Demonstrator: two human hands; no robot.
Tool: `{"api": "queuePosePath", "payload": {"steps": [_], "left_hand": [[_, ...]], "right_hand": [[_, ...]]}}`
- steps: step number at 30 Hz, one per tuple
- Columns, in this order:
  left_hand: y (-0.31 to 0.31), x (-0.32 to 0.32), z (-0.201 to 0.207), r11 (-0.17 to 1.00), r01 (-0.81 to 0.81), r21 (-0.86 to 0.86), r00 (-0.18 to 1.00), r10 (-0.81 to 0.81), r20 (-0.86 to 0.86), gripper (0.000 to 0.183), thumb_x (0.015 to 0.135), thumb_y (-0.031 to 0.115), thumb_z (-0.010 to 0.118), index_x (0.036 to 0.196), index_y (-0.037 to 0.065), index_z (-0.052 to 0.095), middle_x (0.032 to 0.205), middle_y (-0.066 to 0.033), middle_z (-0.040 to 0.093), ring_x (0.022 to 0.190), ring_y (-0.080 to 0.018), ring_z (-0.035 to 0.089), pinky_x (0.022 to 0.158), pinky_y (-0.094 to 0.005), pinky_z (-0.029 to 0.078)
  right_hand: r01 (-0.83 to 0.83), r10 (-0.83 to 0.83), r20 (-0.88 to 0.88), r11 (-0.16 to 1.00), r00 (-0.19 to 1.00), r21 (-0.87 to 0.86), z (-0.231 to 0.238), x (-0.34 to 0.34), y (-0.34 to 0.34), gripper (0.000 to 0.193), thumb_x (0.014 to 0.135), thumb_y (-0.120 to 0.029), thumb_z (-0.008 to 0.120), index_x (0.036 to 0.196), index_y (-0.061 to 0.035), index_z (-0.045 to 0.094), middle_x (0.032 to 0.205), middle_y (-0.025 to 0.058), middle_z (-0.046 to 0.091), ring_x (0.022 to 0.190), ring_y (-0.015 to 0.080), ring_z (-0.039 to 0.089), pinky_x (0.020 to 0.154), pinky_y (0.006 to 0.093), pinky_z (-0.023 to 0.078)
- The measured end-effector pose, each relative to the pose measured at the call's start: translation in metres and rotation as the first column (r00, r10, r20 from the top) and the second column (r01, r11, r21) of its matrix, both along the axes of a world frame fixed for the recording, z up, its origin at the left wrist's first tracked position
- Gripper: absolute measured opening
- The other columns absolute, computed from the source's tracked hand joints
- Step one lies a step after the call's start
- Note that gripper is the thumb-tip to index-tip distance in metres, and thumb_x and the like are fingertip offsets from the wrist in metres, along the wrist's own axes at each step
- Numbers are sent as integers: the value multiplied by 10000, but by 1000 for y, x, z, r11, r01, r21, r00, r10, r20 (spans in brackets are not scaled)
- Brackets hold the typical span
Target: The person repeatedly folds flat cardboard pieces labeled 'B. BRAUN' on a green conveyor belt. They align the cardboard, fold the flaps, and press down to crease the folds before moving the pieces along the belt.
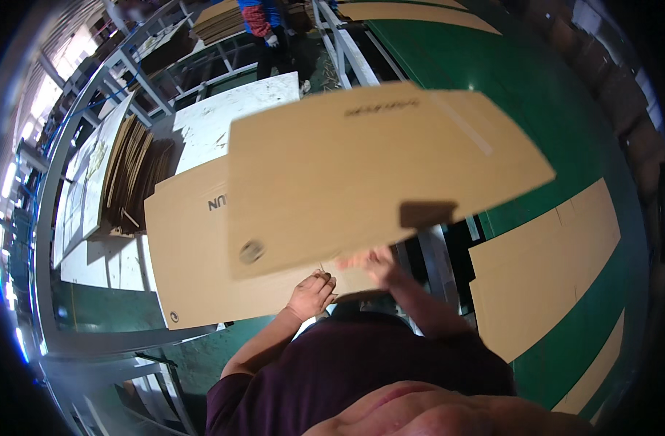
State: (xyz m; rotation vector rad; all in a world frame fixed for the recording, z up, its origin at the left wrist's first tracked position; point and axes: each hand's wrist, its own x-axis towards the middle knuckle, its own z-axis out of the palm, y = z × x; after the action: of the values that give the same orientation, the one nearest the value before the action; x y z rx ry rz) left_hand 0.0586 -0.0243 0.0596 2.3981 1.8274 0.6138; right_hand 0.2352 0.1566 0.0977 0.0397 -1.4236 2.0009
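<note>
A large brown cardboard sheet (361,167) is tilted above another cardboard sheet (187,247), covering much of it. Dark print and a round mark show on the upper sheet, which is slightly blurred. My left hand (312,294) is closed at the lower sheet's near edge, fingers curled. Something thin shows by its fingertips, too small to name. Just under the upper sheet's near edge is my right hand (372,265), smeared by motion. Whether it touches that sheet I cannot tell.
Folded cardboard (132,171) stands upright in a stack on a white table (219,109) at the left. On the right, more cardboard sheets (554,265) lie on a green surface (463,54). Metal rails (343,43) run at the back, near another person (263,18).
</note>
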Motion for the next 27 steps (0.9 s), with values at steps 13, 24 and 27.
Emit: {"api": "queuePosePath", "payload": {"steps": [13,24,27], "left_hand": [[-20,2,-20,934,-66,-352,937,179,299,179,873,251,533,896,109,640,911,-103,661,890,-271,631,799,-391,498],[-134,-38,39,993,-4,-122,947,43,318,325,768,109,613,1087,109,674,1016,-97,690,930,-285,651,812,-359,528],[-159,-73,67,867,114,-486,866,153,476,354,779,131,648,1132,135,663,1068,-112,673,934,-307,649,808,-380,525]], "right_hand": [[133,188,343,675,920,-726,-38,-44,-143,261,932,-89,536,1179,-4,532,1105,130,602,1011,319,622,879,458,524],[-31,666,501,617,553,-786,-50,-88,-162,591,992,-502,376,1213,32,501,1079,208,637,924,271,653,823,382,535],[-34,710,498,590,497,-807,-64,-91,-159,666,973,-538,390,1259,61,436,1125,222,611,984,298,640,827,411,543]]}}
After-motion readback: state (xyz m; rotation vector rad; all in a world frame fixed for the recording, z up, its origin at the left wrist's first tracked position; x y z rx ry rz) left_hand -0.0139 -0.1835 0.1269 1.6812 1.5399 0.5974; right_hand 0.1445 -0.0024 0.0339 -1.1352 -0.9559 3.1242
